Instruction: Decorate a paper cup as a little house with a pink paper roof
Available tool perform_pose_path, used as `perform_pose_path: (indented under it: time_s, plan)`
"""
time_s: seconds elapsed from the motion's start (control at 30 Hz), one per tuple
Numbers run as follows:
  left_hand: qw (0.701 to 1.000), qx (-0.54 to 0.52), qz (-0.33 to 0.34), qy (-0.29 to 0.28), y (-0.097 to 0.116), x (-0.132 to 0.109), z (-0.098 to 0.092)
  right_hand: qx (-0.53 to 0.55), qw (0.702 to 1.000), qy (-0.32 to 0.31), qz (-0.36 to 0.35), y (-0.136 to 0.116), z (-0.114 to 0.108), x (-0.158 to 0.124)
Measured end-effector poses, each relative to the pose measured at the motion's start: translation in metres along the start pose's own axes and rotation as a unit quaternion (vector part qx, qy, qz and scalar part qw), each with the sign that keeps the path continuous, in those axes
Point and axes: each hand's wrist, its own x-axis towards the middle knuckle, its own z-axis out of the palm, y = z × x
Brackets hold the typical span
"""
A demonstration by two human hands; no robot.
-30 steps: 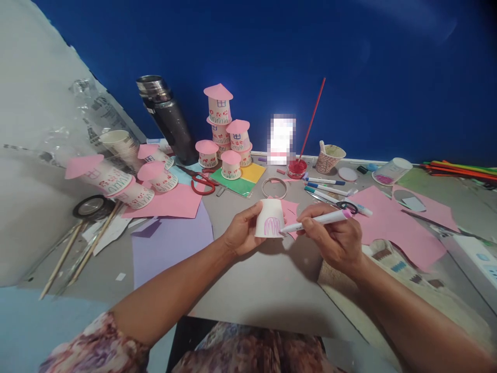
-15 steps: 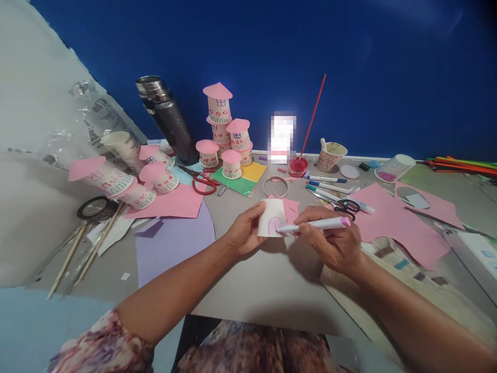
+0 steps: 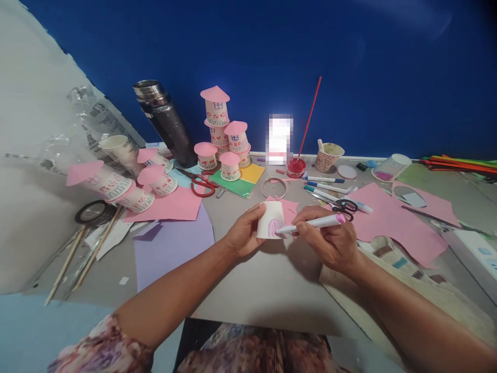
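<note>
My left hand is wrapped round a small white paper cup, held upside down just above the grey table. A pink arched shape is drawn on the cup's side. My right hand pinches a white marker with a pink end, its tip touching the pink drawing on the cup.
Behind stand stacked cup houses with pink roofs, a dark flask, red scissors, a red paint pot with a red stick, loose markers, black scissors and pink paper. Purple paper and a tape roll lie left.
The marker tip has kept working over the pink drawing, which now looks more filled in. The cup tilted slightly in my left hand; both hands stayed in place.
</note>
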Motion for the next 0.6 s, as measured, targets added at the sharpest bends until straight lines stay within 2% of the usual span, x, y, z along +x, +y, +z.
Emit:
perform_pose_path:
  time_s: [0.13,0.27,0.5,0.6]
  plan:
    - [1.0,-0.012,-0.003,0.001,-0.0013,0.0005,-0.0019,-0.01,0.999,0.049,-0.005,0.0016,0.0021,0.0]
    - [1.0,-0.011,-0.005,-0.011,-0.0017,0.0001,-0.002,-0.019,0.999,0.03,0.002,0.0014,0.0022,-0.0002]
    - [1.0,0.007,-0.004,-0.011,-0.0023,0.0003,-0.0035,0.006,0.999,0.033,0.031,0.0017,0.0017,-0.0006]
    - [1.0,0.015,-0.009,-0.022,-0.0013,-0.001,-0.0025,0.031,0.997,0.031,0.069,0.0002,-0.0005,-0.0001]
